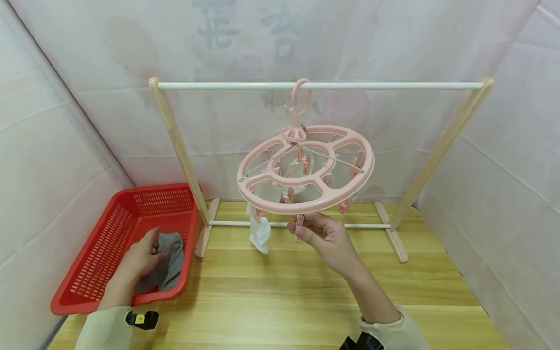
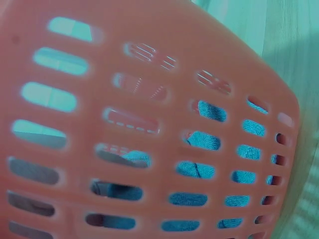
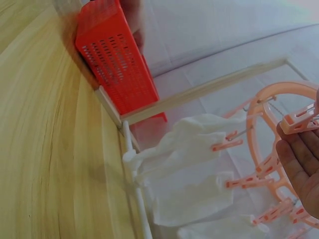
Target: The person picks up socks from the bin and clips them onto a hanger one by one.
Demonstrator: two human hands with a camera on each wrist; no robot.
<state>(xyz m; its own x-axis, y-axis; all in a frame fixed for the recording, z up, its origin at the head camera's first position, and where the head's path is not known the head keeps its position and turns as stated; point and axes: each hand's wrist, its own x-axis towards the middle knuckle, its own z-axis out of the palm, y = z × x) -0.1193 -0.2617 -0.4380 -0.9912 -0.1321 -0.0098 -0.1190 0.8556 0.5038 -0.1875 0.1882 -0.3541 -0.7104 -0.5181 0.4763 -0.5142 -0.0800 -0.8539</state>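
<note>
In the head view my right hand (image 1: pixel 331 243) pinches a pink clothespin (image 1: pixel 299 222) between thumb and fingers, at the near rim of a round pink drying hanger (image 1: pixel 306 206). The hanger hangs by its hook from a white bar (image 1: pixel 218 86). My left hand (image 1: pixel 139 257) is inside a red basket (image 1: pixel 111 231), with thumb and forefinger apart over crumpled grey knit cloth (image 1: pixel 174 262). Basket wall (image 2: pixel 164 74) hides most of that hand in the left wrist view. White cloth pieces (image 3: pixel 194 199) hang from clothespins in the right wrist view.
A rack with wooden side posts (image 1: pixel 179 141) and a low white rail (image 1: pixel 363 226) stands on the wooden table (image 1: pixel 280 296). Its feet (image 1: pixel 391 233) rest right of the basket and at the table's right. Pale fabric walls (image 1: pixel 507 160) enclose the back and sides.
</note>
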